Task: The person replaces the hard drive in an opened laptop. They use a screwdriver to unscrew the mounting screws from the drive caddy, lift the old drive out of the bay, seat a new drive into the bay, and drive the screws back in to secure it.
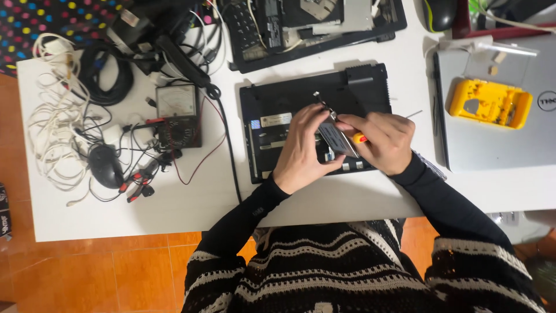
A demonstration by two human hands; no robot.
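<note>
A flat grey drive (337,139) is gripped along its edges by the left hand (302,152), tilted above the underside of a black laptop base (278,110) lying on the white table (191,203). A screwdriver with a yellow-and-red handle (359,138) is clasped in the closed right hand (387,141), its tip hidden against the drive. To the left an analogue multimeter (178,115), a black mouse (105,166) and tangled cables (55,133) are seen; to the right, a yellow casing (490,103) rests on a silver laptop (498,139).
</note>
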